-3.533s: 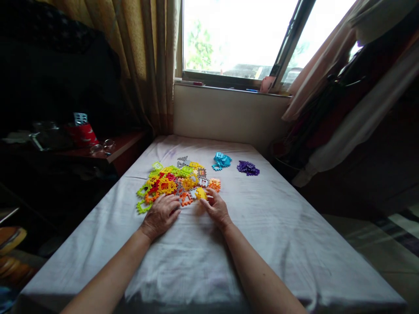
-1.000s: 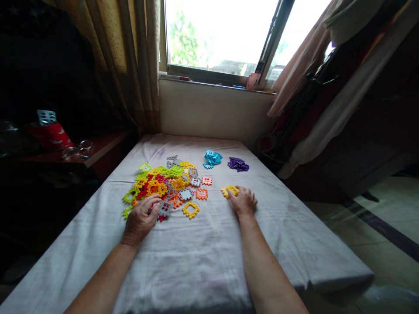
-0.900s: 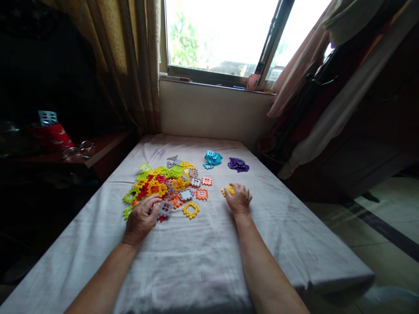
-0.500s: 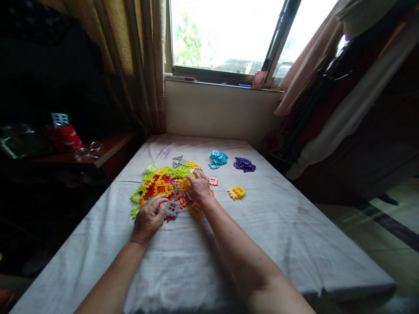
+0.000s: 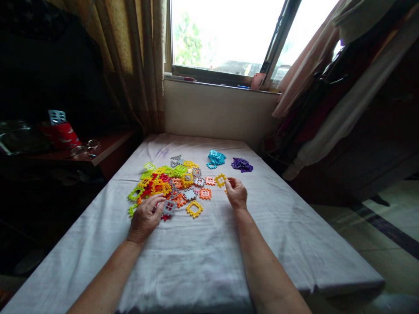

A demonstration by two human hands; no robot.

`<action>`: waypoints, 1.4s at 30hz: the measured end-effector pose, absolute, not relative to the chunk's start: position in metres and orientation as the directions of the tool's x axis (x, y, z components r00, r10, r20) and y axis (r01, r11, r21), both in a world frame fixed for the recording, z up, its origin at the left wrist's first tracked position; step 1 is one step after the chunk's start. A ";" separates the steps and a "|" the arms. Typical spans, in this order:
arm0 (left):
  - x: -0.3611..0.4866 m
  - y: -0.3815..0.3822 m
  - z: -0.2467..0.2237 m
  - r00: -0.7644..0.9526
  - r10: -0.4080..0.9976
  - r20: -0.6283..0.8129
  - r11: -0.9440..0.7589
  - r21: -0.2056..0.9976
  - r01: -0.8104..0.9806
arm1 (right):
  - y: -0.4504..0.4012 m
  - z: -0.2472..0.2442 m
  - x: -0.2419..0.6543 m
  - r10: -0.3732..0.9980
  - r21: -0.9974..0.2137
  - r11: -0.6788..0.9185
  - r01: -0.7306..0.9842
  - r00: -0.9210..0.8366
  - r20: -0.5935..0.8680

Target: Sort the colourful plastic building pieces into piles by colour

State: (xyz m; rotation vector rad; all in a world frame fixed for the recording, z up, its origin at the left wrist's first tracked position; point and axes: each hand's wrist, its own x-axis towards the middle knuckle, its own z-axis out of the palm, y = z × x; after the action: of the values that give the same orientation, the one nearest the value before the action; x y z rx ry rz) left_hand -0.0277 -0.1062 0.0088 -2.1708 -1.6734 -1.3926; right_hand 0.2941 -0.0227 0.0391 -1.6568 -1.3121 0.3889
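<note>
My right hand (image 5: 237, 193) pinches a yellow window-shaped interlocking plastic piece (image 5: 220, 180) by its right edge, held over the sheet right of the big pile. It mostly hides the small yellow group beneath it. At the pile's near left edge lies my left hand (image 5: 145, 221), fingers stretched and slightly apart, beside a grey window piece (image 5: 169, 207). The mixed heap (image 5: 160, 188) has green, yellow, red, orange and grey notched pieces. On its right side lie a yellow square frame (image 5: 194, 209) and an orange window piece (image 5: 205, 194).
A light-blue pile (image 5: 216, 158) and a purple pile (image 5: 242, 165) sit toward the back of the sheet-covered table (image 5: 196, 261). To the left, a dark side table (image 5: 114, 146) carries glasses (image 5: 85, 148) and a red container (image 5: 60, 135). Clothes (image 5: 324, 117) hang at the right.
My right hand has moved right, out of the heap, with a yellow window piece in its fingers. Pieces it had covered now show. My left hand stays by the pile.
</note>
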 end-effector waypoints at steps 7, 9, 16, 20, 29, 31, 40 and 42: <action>-0.029 -0.107 0.011 0.021 0.754 0.657 -0.395 0.426 0.814 | -0.027 0.022 0.346 0.793 -0.810 -0.171 0.560 0.566 0.224; -0.030 -0.106 0.010 0.016 0.755 0.655 -0.388 0.427 0.817 | -0.026 0.019 0.344 0.813 -0.795 -0.173 0.581 0.540 0.217; -0.029 -0.104 0.006 -0.007 0.743 0.669 -0.386 0.438 0.812 | -0.027 0.011 0.335 0.767 -0.630 -0.124 0.767 0.476 0.429; -0.027 -0.104 0.008 0.002 0.736 0.677 -0.394 0.426 0.815 | -0.027 0.019 0.299 0.822 -0.514 0.068 0.855 0.245 0.515; -0.025 -0.103 0.009 0.030 0.707 0.706 -0.439 0.405 0.802 | 0.004 0.054 0.193 0.918 -0.260 0.360 0.896 -0.292 0.268; -0.025 -0.102 0.009 0.033 0.705 0.708 -0.443 0.404 0.800 | 0.009 0.057 0.186 0.917 -0.212 0.378 0.901 -0.331 0.225; -0.027 -0.102 0.007 0.045 0.711 0.702 -0.458 0.414 0.786 | -0.002 0.043 0.195 0.904 -0.246 0.344 0.906 -0.248 0.348; -0.027 -0.101 0.006 0.036 0.714 0.699 -0.457 0.426 0.781 | -0.010 0.036 0.212 0.886 -0.295 0.327 0.898 -0.182 0.426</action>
State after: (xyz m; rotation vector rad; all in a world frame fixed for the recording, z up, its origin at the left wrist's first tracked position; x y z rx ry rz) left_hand -0.0272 -0.1015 0.0058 -2.2076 -1.5966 -1.4123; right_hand 0.2116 -0.0097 0.0356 -1.5643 -2.0732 -0.0298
